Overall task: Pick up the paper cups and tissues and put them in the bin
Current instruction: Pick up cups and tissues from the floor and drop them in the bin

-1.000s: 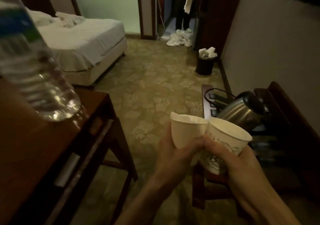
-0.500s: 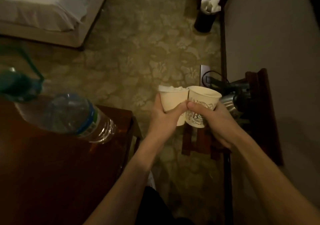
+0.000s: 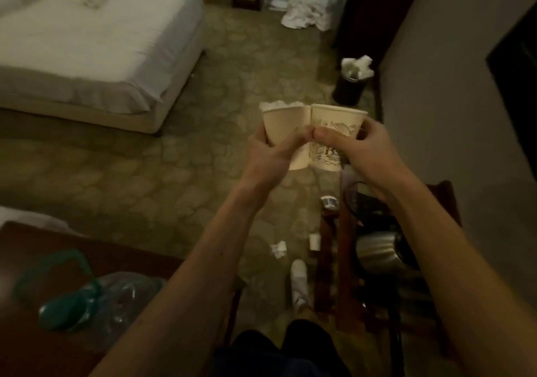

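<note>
Two paper cups are held side by side over the carpet. My left hand (image 3: pixel 268 156) grips the plain cup (image 3: pixel 283 124), which has white tissue (image 3: pixel 280 105) stuffed in its top. My right hand (image 3: pixel 369 150) grips the printed cup (image 3: pixel 334 128); its inside is hidden from this angle. The two cups touch at the rims and my thumbs meet in front of them. The black bin (image 3: pixel 348 89) stands ahead by the right wall, with white tissue sticking out of it. A crumpled tissue (image 3: pixel 279 249) and a small white cup (image 3: pixel 314 241) lie on the floor near my feet.
A bed (image 3: pixel 87 42) fills the left. A dark wooden table (image 3: pixel 101 257) at lower left carries a plastic water bottle (image 3: pixel 96 304). A low wooden rack (image 3: pixel 331 263) with a steel kettle (image 3: pixel 380 251) stands at right. White linen (image 3: pixel 305 10) is piled in the doorway.
The camera has tilted and shifted, so the bed, doorway and floor litter now show. Both hands still hold the cups together, now further out in front of me.
</note>
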Demonstrator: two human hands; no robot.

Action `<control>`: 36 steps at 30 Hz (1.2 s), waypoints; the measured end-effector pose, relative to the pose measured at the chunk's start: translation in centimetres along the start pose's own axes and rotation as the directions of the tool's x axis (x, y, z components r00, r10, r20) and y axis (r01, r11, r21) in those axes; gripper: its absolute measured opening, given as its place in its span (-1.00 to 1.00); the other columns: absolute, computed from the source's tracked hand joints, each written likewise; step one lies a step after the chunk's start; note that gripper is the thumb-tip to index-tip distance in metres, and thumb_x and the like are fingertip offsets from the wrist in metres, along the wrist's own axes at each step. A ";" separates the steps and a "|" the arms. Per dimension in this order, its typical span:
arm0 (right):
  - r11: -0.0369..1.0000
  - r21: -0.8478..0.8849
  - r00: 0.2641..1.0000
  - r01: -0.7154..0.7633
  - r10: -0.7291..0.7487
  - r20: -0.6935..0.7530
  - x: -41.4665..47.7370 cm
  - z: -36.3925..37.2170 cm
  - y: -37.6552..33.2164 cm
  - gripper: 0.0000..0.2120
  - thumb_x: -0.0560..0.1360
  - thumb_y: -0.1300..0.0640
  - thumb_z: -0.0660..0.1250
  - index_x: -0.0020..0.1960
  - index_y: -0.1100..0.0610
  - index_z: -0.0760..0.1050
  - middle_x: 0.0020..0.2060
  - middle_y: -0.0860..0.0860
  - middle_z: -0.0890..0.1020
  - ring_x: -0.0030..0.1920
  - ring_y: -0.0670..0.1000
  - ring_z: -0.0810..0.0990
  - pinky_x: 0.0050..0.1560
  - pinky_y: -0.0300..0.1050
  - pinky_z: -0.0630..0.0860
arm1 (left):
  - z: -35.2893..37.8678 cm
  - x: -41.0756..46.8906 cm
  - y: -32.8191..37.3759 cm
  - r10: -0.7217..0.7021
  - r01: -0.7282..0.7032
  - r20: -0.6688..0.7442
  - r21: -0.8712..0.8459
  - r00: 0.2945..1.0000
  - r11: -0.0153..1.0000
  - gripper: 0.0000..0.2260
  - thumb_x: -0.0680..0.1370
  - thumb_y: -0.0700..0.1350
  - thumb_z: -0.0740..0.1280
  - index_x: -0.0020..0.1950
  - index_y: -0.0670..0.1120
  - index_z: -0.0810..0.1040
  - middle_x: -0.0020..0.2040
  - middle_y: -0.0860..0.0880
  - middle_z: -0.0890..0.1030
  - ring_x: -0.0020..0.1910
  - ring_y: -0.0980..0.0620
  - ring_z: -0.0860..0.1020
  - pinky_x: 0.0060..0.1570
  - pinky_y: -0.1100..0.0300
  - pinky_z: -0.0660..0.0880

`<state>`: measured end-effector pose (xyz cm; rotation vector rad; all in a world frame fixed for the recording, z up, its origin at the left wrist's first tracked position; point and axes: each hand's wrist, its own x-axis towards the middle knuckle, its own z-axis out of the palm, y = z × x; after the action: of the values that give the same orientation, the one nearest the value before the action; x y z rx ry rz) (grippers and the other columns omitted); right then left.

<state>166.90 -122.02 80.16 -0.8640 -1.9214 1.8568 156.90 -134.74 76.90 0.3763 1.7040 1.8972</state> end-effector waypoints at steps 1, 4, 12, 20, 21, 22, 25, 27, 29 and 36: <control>1.000 -0.003 1.000 0.005 -0.005 0.027 1.6 0.5 -0.1 -0.50 0.33 0.03 0.58 0.20 0.15 0.55 -0.01 0.03 0.72 -0.03 -0.02 0.72 -0.04 -0.04 0.66 | -0.4 0.9 0.3 -0.005 0.005 -0.038 0.005 0.999 1.000 -0.59 0.44 -0.06 0.54 0.23 -0.12 0.57 0.02 -0.06 0.70 -0.05 0.03 0.70 -0.13 0.14 0.62; 1.000 0.022 0.987 -0.009 0.005 0.161 7.4 2.4 -0.4 -0.55 0.29 0.00 0.56 0.13 0.08 0.58 -0.05 -0.01 0.73 -0.03 -0.03 0.71 0.00 -0.03 0.65 | -2.5 4.9 1.4 0.001 0.005 -0.153 0.035 0.988 0.999 -0.64 0.43 -0.06 0.55 0.20 -0.06 0.61 0.04 -0.07 0.70 0.01 -0.04 0.69 -0.03 -0.01 0.65; 0.998 0.036 0.815 0.059 -0.069 0.575 21.2 9.6 -7.5 -0.49 0.18 0.00 0.55 0.11 0.03 0.56 -0.06 -0.02 0.72 0.00 -0.03 0.70 -0.07 -0.13 0.62 | -7.8 12.7 7.5 0.089 -0.059 -0.498 0.075 0.863 0.995 -0.67 0.42 0.01 0.55 0.14 0.03 0.61 0.04 -0.04 0.71 0.03 -0.06 0.68 0.07 -0.18 0.61; 0.982 0.070 0.534 0.176 -0.155 0.831 25.5 23.7 -12.0 -0.65 0.40 0.10 0.50 0.17 0.12 0.60 -0.05 -0.01 0.74 -0.06 -0.05 0.71 -0.17 -0.20 0.62 | -15.4 13.2 11.3 0.086 -0.184 -0.825 -0.023 0.559 0.983 -0.62 0.46 0.00 0.48 0.24 0.04 0.52 0.07 0.01 0.68 0.00 0.04 0.68 -0.13 0.13 0.65; 0.981 0.066 0.519 0.185 -0.155 0.841 25.7 25.4 -12.2 -0.68 0.42 0.09 0.49 0.16 0.11 0.60 -0.06 -0.02 0.74 -0.07 -0.07 0.71 -0.18 -0.22 0.62 | -16.4 13.3 11.5 0.072 -0.205 -0.845 -0.045 0.529 0.978 -0.60 0.46 0.01 0.48 0.27 0.05 0.50 0.08 0.00 0.67 0.00 0.03 0.68 -0.15 0.15 0.64; 0.977 0.068 0.500 0.202 -0.162 0.851 26.0 27.0 -12.3 -0.67 0.42 0.07 0.49 0.16 0.08 0.60 -0.06 -0.02 0.73 -0.07 -0.10 0.71 -0.19 -0.24 0.62 | -17.4 13.6 11.6 0.061 -0.219 -0.857 -0.061 0.512 0.974 -0.57 0.45 0.03 0.48 0.29 0.05 0.50 0.10 -0.01 0.67 0.02 0.02 0.68 -0.14 0.15 0.64; 0.965 0.092 0.437 0.246 -0.196 0.878 27.6 31.1 -12.6 -0.54 0.34 -0.04 0.48 0.21 0.04 0.56 -0.03 -0.08 0.70 -0.05 -0.14 0.69 -0.22 -0.30 0.60 | -21.1 15.1 12.0 0.047 -0.204 -0.859 -0.068 0.509 0.977 -0.44 0.35 0.14 0.48 0.32 0.04 0.50 0.12 -0.01 0.67 0.05 0.01 0.67 -0.09 0.11 0.64; 0.963 0.101 0.390 0.251 -0.196 0.900 29.5 34.2 -12.9 -0.46 0.29 -0.08 0.47 0.23 0.03 0.53 -0.01 -0.10 0.69 -0.05 -0.17 0.68 -0.21 -0.31 0.59 | -24.3 16.7 12.7 0.062 -0.194 -0.859 -0.044 0.509 0.980 -0.46 0.32 0.16 0.48 0.27 0.07 0.52 0.08 0.03 0.69 0.02 0.06 0.67 -0.09 0.14 0.64; 0.961 0.095 0.326 0.260 -0.180 0.928 31.8 37.9 -13.4 -0.43 0.29 -0.10 0.45 0.27 0.03 0.50 0.02 -0.10 0.69 -0.03 -0.19 0.68 -0.20 -0.30 0.60 | -28.0 18.7 13.3 0.078 -0.197 -0.863 -0.026 0.499 0.980 -0.54 0.34 0.13 0.48 0.21 0.09 0.52 0.02 0.08 0.69 -0.03 0.13 0.67 -0.13 0.19 0.62; 0.955 0.048 0.236 0.293 -0.121 0.964 41.0 50.5 -17.6 -0.40 0.34 -0.16 0.45 0.32 0.04 0.47 0.09 -0.05 0.68 0.07 -0.10 0.67 -0.03 -0.14 0.64 | -39.7 27.7 17.2 0.084 -0.201 -0.853 -0.025 0.515 0.979 -0.58 0.38 0.09 0.45 0.22 0.12 0.52 0.03 0.06 0.71 0.00 0.07 0.68 -0.09 0.08 0.65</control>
<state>101.06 -135.12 85.63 0.8536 -2.6123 2.2792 109.01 -152.17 83.22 -0.6313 2.1481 2.5248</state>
